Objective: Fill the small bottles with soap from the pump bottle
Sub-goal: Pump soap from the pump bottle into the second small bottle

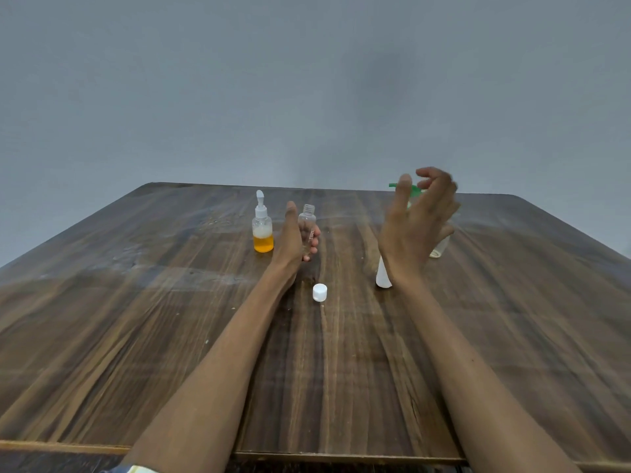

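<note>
My left hand (pixel 293 238) grips a small clear bottle (pixel 307 220) standing upright on the wooden table (pixel 136 336); its neck is uncapped and it looks empty. Its white cap (pixel 320 292) lies on the table just in front of it. My right hand (pixel 420 223) is raised and blurred, its fingers loosely curled and holding nothing, in front of the pump bottle, of which only the green pump head (pixel 409 189) and the base show. To the left stands a small bottle (pixel 263 233) with orange soap and a white pump top.
A small white bottle (pixel 383 276) stands behind my right wrist, partly hidden. The table's far edge runs just behind the bottles, with a grey wall beyond. The near edge is at the bottom of the view.
</note>
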